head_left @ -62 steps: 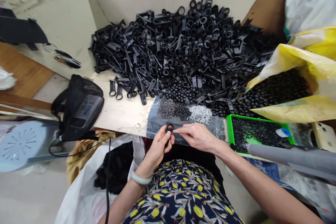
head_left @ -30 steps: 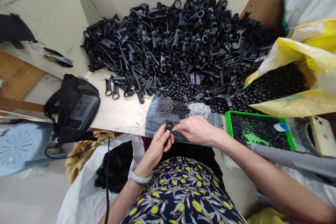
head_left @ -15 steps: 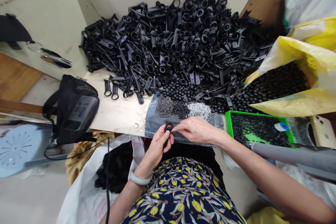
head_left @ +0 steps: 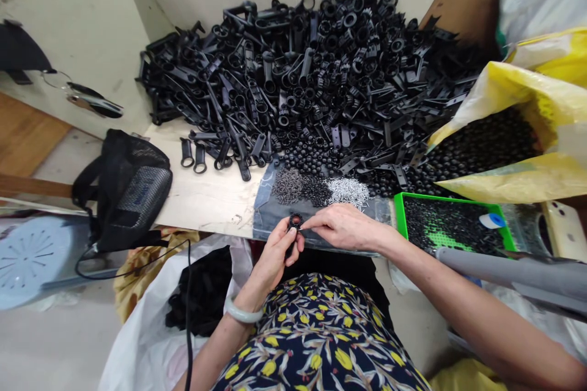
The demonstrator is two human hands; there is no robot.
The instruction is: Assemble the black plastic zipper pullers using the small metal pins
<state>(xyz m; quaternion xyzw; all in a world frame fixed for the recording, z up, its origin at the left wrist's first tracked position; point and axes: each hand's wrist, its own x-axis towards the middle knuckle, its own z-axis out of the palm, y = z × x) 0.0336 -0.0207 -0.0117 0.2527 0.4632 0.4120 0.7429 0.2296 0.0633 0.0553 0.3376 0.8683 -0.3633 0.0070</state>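
My left hand (head_left: 280, 248) is closed round a black plastic part with a ring-shaped end (head_left: 296, 220); the ring faces up between thumb and fingers, and the rest of the part is mostly hidden in the palm. From the right, my right hand (head_left: 342, 226) reaches to the ring's edge with thumb and index finger pinched. Whatever is at those fingertips is too small to make out. Just beyond the hands, on a dark cloth (head_left: 270, 211), lie small heaps of brownish-grey pieces (head_left: 288, 187), black pieces (head_left: 315, 190) and silvery pins (head_left: 348, 191).
A large pile of black plastic parts (head_left: 293, 73) covers the table's back. On the right are a yellow bag (head_left: 504, 180) of black beads, a green tray (head_left: 401, 220) and a grey bar (head_left: 499, 266). At left sit a black pouch (head_left: 132, 189) and blue stool (head_left: 32, 256).
The camera view has shifted very slightly. Both hands keep the same position at the ringed part, with no other visible movement.
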